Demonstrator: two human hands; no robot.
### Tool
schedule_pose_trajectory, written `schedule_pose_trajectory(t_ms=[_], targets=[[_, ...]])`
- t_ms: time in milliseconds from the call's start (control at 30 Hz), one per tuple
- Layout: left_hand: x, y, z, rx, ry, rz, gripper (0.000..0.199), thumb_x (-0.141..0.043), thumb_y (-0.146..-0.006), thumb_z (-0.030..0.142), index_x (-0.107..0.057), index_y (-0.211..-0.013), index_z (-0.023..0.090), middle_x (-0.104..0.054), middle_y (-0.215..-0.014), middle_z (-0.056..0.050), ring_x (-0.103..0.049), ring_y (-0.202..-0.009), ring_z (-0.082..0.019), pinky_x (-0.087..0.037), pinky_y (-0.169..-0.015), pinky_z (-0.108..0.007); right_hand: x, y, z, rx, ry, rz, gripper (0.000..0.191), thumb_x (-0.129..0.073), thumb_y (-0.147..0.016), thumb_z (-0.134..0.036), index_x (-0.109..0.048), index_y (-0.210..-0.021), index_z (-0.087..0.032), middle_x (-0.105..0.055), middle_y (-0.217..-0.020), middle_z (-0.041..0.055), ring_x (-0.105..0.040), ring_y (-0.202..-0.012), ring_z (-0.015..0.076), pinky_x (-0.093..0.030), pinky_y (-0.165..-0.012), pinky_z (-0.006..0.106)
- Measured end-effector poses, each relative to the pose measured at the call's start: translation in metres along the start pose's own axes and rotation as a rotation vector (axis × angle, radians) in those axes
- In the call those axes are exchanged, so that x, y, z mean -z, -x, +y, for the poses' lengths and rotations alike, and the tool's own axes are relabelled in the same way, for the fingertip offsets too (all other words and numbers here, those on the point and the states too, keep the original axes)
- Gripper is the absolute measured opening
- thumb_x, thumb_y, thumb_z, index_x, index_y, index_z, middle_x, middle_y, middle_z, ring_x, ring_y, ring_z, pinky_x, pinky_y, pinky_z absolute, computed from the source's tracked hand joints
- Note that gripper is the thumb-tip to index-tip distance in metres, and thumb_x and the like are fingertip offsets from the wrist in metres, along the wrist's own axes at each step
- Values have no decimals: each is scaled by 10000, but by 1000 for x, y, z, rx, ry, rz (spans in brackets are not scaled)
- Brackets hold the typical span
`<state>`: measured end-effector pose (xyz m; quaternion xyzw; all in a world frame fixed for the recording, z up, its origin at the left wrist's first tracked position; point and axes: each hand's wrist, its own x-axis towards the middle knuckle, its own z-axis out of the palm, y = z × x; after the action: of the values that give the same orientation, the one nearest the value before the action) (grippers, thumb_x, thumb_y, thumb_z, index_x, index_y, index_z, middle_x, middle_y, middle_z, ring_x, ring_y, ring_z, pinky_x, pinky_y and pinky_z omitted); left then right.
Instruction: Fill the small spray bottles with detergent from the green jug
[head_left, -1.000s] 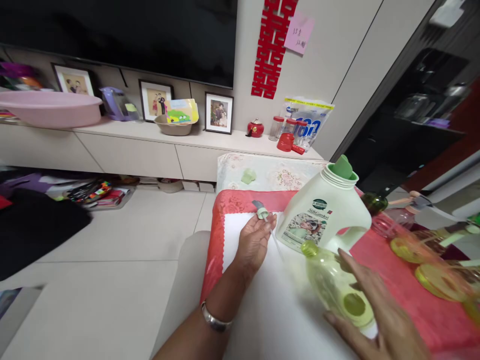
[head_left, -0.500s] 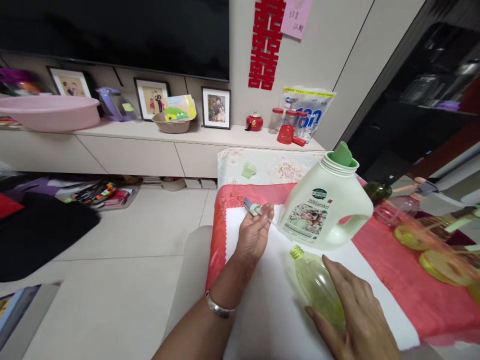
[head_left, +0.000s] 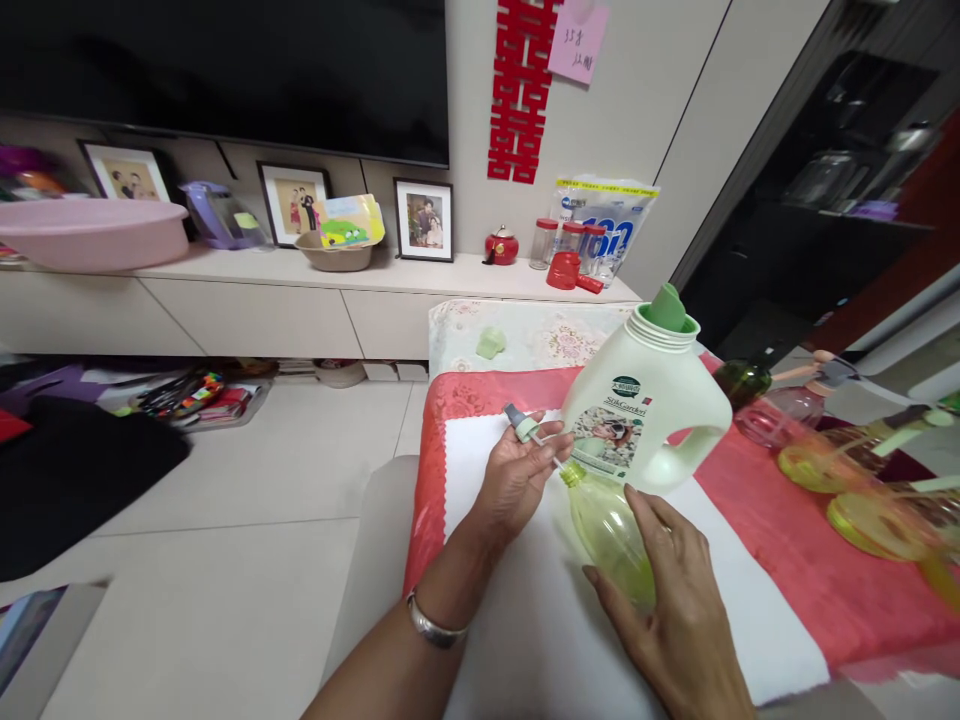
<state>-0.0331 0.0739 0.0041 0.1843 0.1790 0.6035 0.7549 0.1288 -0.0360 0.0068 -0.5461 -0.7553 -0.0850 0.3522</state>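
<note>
My left hand (head_left: 517,478) pinches a small pump top (head_left: 523,425) with a grey-green head and a thin pale tube. The tube's end is at the mouth of a clear yellow-green bottle (head_left: 609,530); whether it is inside is too small to tell. My right hand (head_left: 667,600) is wrapped round the lower part of this bottle, which leans with its neck toward my left hand. Just behind the bottle stands a large pale green detergent jug (head_left: 637,400) with a green spout in its open top.
The table has a white sheet (head_left: 540,640) over a red cloth (head_left: 810,580). Yellow-green bottles (head_left: 874,525) and a pink one (head_left: 780,415) stand at the right. A pale green cap (head_left: 491,343) lies at the back. Behind is a cabinet (head_left: 285,310).
The pump top and the bottle's neck have come together, with the tube's end now at the mouth. My right hand and the bottle have shifted left and up.
</note>
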Motion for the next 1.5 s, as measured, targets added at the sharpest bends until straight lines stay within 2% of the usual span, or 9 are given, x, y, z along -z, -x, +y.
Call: schedule_pose_trajectory(t_ms=[133,233,400,733,1133,1200,1300,1400,1500], targets=[[2,-1,2,27,22,-3,395,-820,-747,285,-614,-1060,161,-719,-1011,-72,-727,-899,-236,-527,-905,-397,-8,-3,-4,13,10,27,586,-503,-1011,-458,-386,-1499,-155,-437,-1357,123,-436,-1233,275,-395,-998,442],[3,-3,2,85,75,42,322,-616,-910,455,-630,-988,143,-727,-952,-106,-728,-915,-263,-528,-923,-432,-11,-4,-7,22,-3,34,577,-512,-1007,-443,-397,-1484,-140,-435,-1361,126,-437,-1235,272,-397,-1004,439],[-1,-1,-2,127,102,36,293,-446,-1004,346,-641,-962,130,-732,-946,-120,-727,-937,-246,-503,-973,-415,-16,-9,-13,34,-1,55,560,-510,-1000,-426,-405,-1468,-137,-423,-1375,130,-442,-1224,273,-406,-992,441],[-7,6,-6,174,154,1,301,-430,-1004,321,-649,-986,116,-735,-941,-112,-723,-919,-229,-471,-1018,-408,-24,-18,-21,11,27,87,543,-486,-997,-451,-433,-1442,-146,-433,-1350,139,-444,-1221,285,-432,-973,455],[-8,8,-6,123,124,-94,228,-662,-842,371,-627,-923,161,-745,-902,-97,-699,-1039,-301,-455,-1014,-457,-24,-18,-22,32,-94,139,649,-595,-956,-391,-335,-1518,-197,-456,-1329,135,-461,-1200,287,-423,-975,462],[-9,9,-5,101,95,-104,244,-677,-834,380,-625,-927,160,-745,-900,-93,-711,-997,-291,-456,-1006,-451,-27,-13,-23,-46,-185,127,664,-611,-949,-407,-339,-1520,-206,-461,-1334,125,-478,-1189,267,-450,-955,429],[-11,11,-3,67,42,-122,267,-702,-824,395,-623,-929,163,-739,-939,-84,-728,-911,-260,-479,-962,-423,-28,-6,-28,-336,-478,59,698,-649,-927,-462,-363,-1512,-214,-452,-1371,102,-476,-1231,246,-467,-987,392],[-13,14,-2,76,-2,-140,284,-696,-833,418,-619,-937,164,-730,-958,-82,-730,-850,-237,-513,-862,-377,-24,-6,-33,-758,-1068,-43,759,-682,-895,-529,-361,-1510,-222,-389,-1443,101,-450,-1285,264,-480,-1009,400],[-13,15,-2,101,-25,-139,306,-680,-838,451,-612,-929,167,-718,-885,-70,-725,-816,-240,-529,-789,-361,-16,-13,-33,-1119,-1610,-213,818,-725,-824,-600,-393,-1459,-206,-403,-1421,148,-557,-1114,287,-557,-805,419]])
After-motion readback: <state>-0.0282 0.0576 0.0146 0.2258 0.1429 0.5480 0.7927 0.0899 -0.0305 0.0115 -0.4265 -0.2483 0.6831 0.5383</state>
